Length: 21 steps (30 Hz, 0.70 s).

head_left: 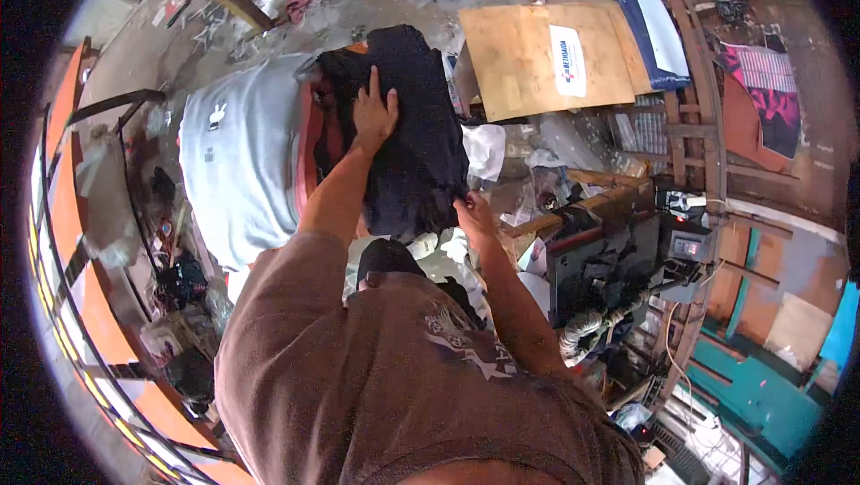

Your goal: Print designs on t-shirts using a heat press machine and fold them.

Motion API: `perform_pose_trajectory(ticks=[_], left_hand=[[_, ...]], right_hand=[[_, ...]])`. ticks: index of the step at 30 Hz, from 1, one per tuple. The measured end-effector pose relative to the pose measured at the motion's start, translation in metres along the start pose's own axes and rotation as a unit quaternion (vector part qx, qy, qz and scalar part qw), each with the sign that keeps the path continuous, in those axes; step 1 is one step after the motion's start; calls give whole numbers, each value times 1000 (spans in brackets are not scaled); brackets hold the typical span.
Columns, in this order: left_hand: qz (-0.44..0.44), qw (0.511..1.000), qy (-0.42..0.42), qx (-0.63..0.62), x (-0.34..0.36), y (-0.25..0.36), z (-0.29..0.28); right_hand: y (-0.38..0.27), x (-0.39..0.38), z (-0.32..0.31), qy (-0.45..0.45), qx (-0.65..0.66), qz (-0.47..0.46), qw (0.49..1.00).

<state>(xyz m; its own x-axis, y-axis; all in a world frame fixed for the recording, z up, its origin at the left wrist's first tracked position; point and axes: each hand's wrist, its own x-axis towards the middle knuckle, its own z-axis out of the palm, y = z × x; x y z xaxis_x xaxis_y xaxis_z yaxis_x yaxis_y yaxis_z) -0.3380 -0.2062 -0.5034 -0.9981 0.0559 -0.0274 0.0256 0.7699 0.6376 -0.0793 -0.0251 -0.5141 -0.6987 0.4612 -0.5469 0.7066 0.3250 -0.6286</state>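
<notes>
A black garment [408, 145] lies spread in front of me, its exact kind hard to tell. My left hand [374, 115] rests flat on its upper part with fingers stretched apart. At its near right corner, my right hand [473, 214] pinches the edge between thumb and fingers. Left of it a light grey-blue shirt [246, 158] with a small white print drapes over a stack. Reddish and dark cloth [310, 140] shows in a narrow band between the shirt and the black garment.
A plywood board [515, 60] with a white label stands beyond on the right. Nearer on that side is a dark machine with a control box [688, 245]. A black metal frame [134, 100] rises at the left. Plastic bags and scraps litter the floor [376, 1].
</notes>
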Motion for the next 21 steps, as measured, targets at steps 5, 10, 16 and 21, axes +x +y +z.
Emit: perform_pose_trajectory(ticks=[5, 10, 16, 21], left_hand=[[58, 996, 9, 67, 8, 3, -2], [138, 980, 33, 138, -14, 14, -8], [252, 953, -6, 169, -118, 11, -14], [207, 965, -77, 142, -187, 5, -26]], right_hand=[[1, -10, 3, 24, -56, -70, 996], [-7, -54, -11, 53, -15, -111, 992], [-54, -196, -120, -105, 178, -91, 974], [-50, -287, -226, 260, 55, -166, 950]])
